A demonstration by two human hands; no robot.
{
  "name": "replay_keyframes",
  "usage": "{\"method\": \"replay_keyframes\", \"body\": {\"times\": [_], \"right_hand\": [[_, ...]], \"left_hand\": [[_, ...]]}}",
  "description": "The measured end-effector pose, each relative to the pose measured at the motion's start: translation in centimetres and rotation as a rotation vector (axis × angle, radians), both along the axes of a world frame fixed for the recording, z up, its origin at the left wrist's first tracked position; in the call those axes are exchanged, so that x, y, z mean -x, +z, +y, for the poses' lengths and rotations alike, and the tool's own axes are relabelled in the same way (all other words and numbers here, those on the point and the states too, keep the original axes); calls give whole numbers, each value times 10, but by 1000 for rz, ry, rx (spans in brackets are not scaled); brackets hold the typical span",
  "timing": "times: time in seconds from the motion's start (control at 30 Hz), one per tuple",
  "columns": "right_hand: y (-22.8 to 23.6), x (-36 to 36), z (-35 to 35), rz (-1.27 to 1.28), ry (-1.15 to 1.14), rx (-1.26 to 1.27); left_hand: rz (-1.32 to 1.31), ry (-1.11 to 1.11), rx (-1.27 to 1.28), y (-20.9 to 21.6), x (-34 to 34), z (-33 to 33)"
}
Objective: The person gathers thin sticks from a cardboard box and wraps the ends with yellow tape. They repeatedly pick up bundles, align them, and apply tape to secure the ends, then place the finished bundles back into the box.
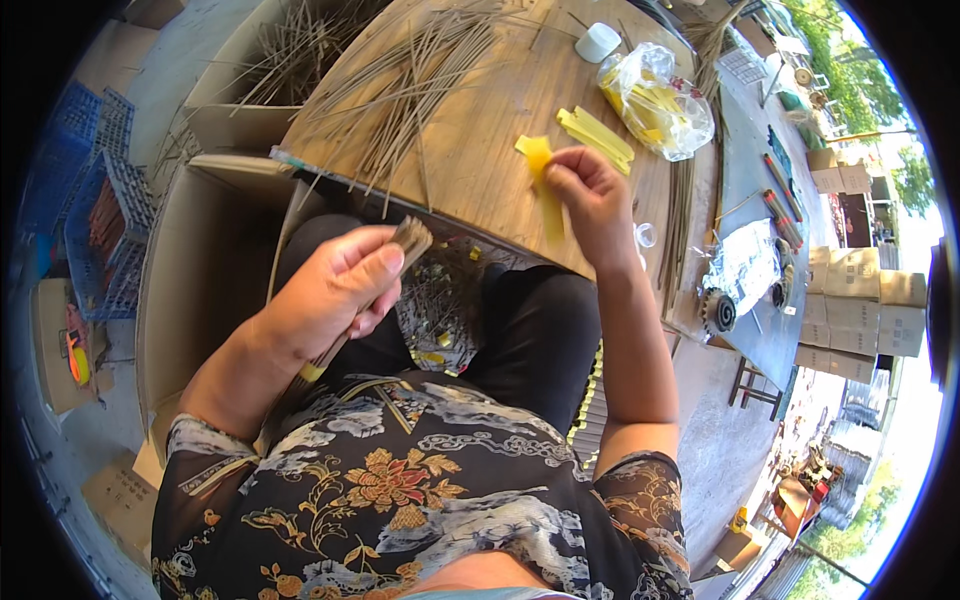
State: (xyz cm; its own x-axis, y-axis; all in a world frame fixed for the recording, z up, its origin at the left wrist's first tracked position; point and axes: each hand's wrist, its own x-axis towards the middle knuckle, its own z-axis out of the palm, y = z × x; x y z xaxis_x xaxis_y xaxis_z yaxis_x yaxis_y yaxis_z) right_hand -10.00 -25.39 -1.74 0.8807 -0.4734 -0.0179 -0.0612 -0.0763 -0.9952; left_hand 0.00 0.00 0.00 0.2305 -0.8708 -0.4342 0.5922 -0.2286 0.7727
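My left hand (345, 280) is closed around a bundle of thin brown sticks (412, 236), held in front of the table's near edge. The cut ends stick out above my thumb, and a yellow band (312, 371) circles the bundle lower down, by my forearm. Over the wooden table (485, 165), my right hand (597, 205) pinches a yellow strip (548, 205) between thumb and fingers; it hangs down, apart from the bundle. Just beyond that hand lie more yellow strips (597, 138), beside a clear plastic bag (657, 105) with yellow strips inside.
Loose brown sticks (410, 85) spread over the table's far left. A white cap-like piece (597, 42) sits at the back. Open cardboard boxes (200, 290) stand at my left, one holding sticks; blue crates (105, 235) lie beyond. On the right is a grey table (750, 200) with tools.
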Motion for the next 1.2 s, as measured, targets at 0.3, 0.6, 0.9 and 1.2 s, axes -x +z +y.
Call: {"method": "replay_keyframes", "body": {"times": [0.3, 0.6, 0.9, 1.2], "right_hand": [[6, 33, 119, -189, 26, 499], [19, 41, 117, -2, 452, -617], [32, 72, 121, 13, 226, -558], [30, 61, 142, -93, 131, -85]], "left_hand": [[-23, 56, 143, 21, 7, -1], [-106, -35, 139, 26, 22, 9], [-150, 9, 51, 37, 34, 19], [-136, 28, 121, 22, 48, 21]]}}
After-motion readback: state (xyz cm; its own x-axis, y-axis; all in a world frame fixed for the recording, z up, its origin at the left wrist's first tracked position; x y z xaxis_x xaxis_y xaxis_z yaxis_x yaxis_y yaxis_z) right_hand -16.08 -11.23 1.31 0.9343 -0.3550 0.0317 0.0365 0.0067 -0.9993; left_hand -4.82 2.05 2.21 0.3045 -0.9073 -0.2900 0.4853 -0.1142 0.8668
